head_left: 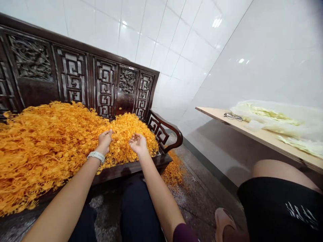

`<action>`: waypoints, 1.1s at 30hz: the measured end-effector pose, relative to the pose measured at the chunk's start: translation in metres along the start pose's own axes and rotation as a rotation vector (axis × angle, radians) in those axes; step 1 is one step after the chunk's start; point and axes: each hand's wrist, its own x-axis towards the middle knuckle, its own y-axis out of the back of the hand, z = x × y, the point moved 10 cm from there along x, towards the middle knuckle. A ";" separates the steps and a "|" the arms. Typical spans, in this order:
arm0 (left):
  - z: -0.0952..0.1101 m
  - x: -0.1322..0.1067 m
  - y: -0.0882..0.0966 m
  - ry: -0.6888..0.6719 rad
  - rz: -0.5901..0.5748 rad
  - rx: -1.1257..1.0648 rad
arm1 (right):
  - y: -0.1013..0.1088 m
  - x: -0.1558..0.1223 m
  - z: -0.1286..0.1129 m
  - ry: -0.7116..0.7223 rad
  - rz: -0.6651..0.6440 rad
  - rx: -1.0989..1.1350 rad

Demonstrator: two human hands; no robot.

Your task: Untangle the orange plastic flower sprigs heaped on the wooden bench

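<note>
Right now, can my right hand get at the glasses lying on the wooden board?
Probably not. The right hand is over the orange pile on the bench, and the glasses lie far to the right, across open floor, beyond another person's leg.

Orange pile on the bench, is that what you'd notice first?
Yes: the huge orange pile of tiny plastic sprigs covers the dark carved bench. The left hand and right hand reach into its front edge. To the right, a wooden board holds glasses.
</note>
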 end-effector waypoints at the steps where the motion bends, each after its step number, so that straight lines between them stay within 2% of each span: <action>1: 0.003 -0.001 -0.002 -0.014 0.000 -0.001 | 0.006 -0.003 0.002 0.006 0.017 -0.001; 3: 0.010 -0.004 -0.008 -0.042 -0.012 0.002 | 0.010 -0.009 -0.002 0.051 0.032 -0.013; 5: 0.018 -0.011 -0.018 -0.073 -0.038 0.008 | 0.005 -0.014 -0.013 0.113 0.002 -0.041; 12: 0.060 -0.044 -0.048 -0.328 -0.117 -0.014 | -0.045 -0.040 -0.027 0.133 -0.303 -0.149; 15: 0.073 -0.053 -0.055 -0.455 -0.178 0.065 | -0.039 -0.043 -0.039 0.213 -0.250 -0.110; 17: 0.078 -0.054 -0.052 -0.499 -0.156 0.089 | -0.030 -0.043 -0.045 0.236 -0.186 -0.085; 19: 0.075 -0.048 -0.044 -0.456 -0.104 0.052 | -0.023 -0.045 -0.052 0.252 -0.167 -0.073; 22: 0.062 -0.034 -0.027 -0.282 0.000 -0.074 | -0.022 -0.057 -0.057 0.260 -0.219 -0.076; 25: 0.057 -0.025 -0.016 -0.222 0.066 -0.138 | -0.029 -0.082 -0.042 0.207 -0.299 -0.137; 28: 0.062 -0.023 -0.015 -0.262 0.078 -0.136 | -0.048 -0.118 0.006 -0.024 -0.483 -0.201; 30: 0.065 -0.023 -0.020 -0.284 0.066 -0.127 | -0.061 -0.142 0.033 -0.171 -0.603 -0.140; 33: 0.064 -0.018 -0.026 -0.251 0.036 -0.141 | -0.067 -0.169 0.039 -0.130 -0.697 -0.088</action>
